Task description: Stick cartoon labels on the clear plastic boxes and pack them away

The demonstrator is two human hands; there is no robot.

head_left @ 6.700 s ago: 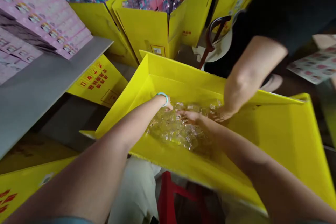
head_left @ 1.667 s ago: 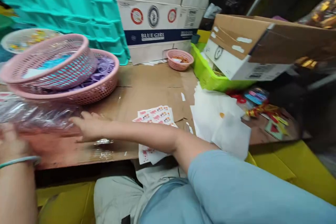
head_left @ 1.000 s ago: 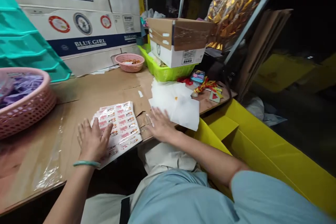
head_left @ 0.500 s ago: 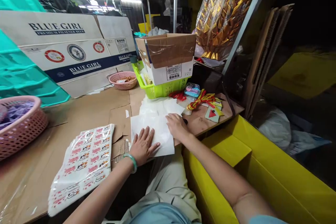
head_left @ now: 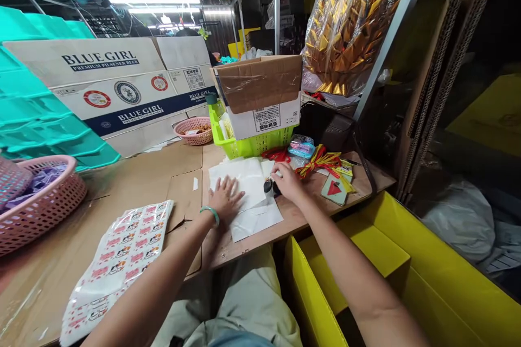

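My left hand [head_left: 224,197], with a green bangle at the wrist, lies spread flat on a white sheet [head_left: 250,181]. Another white sheet [head_left: 258,223] pokes out underneath toward the table's front edge, and more pale sheets lie behind. Just right of the papers, my right hand [head_left: 287,181] has its fingers drawn together. What they hold, if anything, I cannot make out. A small black round object [head_left: 268,186] is close beside its fingertips. Left of my left hand is a stack of glossy sheets [head_left: 124,246] printed with pink and orange-black pictures.
A lime-green basket [head_left: 256,143] bearing a cardboard box [head_left: 264,87] stands behind the papers. Red and yellow ribbons [head_left: 321,161] lie to the right. Pink baskets [head_left: 44,209] are at left. A large yellow box [head_left: 313,287] stands open below the table's right edge.
My right hand has left the white paper, moving right, and its fingers have curled in. My left hand stays flat on the sheets, now farther from the table edge; the lower sheet shows more.
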